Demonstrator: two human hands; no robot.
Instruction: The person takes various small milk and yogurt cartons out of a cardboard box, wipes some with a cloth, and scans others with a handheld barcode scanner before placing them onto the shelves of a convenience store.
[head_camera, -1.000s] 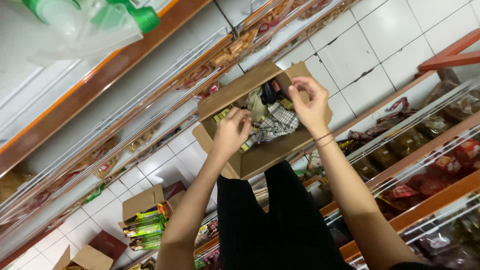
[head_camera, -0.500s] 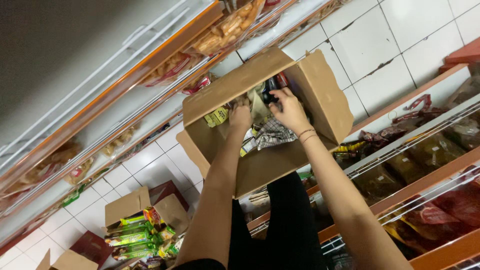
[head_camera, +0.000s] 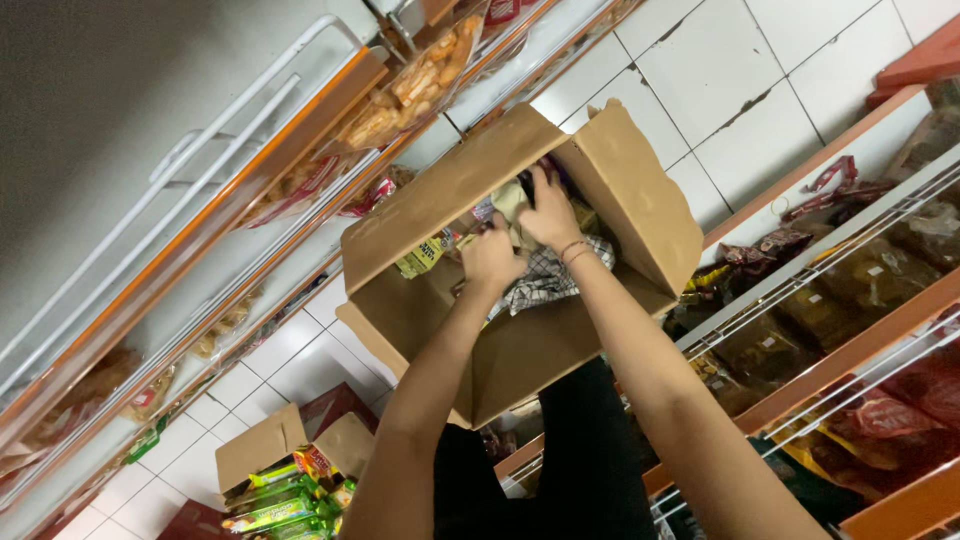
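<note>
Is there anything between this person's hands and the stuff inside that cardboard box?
Nothing visible does. The cardboard box stands open with its flaps spread, and both the left hand and the right hand are already inside it, on the packets above a checked cloth. What each hand grips is too cluttered to tell.

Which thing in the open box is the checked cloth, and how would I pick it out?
Start at the open brown cardboard box in the aisle between the shelves. Both hands, left hand and right hand, reach into it. The checked cloth lies just beneath them: black-and-white grid fabric, unlike the glossy yellow packets beside it.
</note>
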